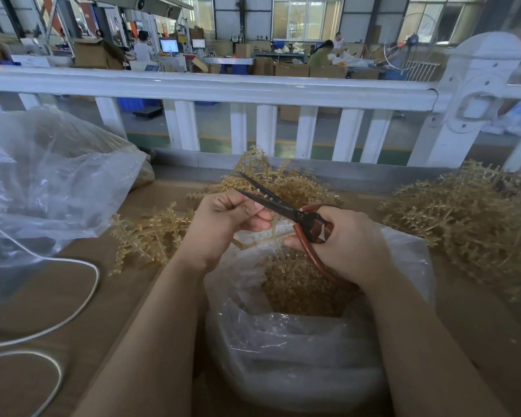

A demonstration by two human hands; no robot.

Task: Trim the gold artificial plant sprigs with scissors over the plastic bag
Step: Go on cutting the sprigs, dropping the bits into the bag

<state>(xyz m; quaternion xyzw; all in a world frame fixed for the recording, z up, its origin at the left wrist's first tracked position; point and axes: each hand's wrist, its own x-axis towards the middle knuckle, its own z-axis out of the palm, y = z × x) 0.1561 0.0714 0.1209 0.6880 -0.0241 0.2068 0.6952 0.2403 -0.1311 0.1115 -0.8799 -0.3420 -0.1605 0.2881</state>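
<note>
A clear plastic bag [298, 356] half full of gold trimmings sits lowest in the frame on the brown table [73, 296]. Above it, at centre, the left hand [223, 224] pinches a gold artificial plant sprig [151, 236] with curled fingers; the right hand [340, 242] grips red-handled scissors [286, 209], blades parted. More gold sprigs [463, 218] are heaped at right.

Open plastic bag [298, 356] at near centre of table [73, 296], cut sprig bits [301, 293] inside. Both hands above it: left hand [223, 224] left, right hand [343, 245] right, scissors [283, 209] between, blades pointing far-left. Sprigs [151, 233] behind-left, sprig pile [463, 218] right. Second bag [48, 182] far left, cord [73, 296] in front of it. Railing [223, 88] behind table.
</note>
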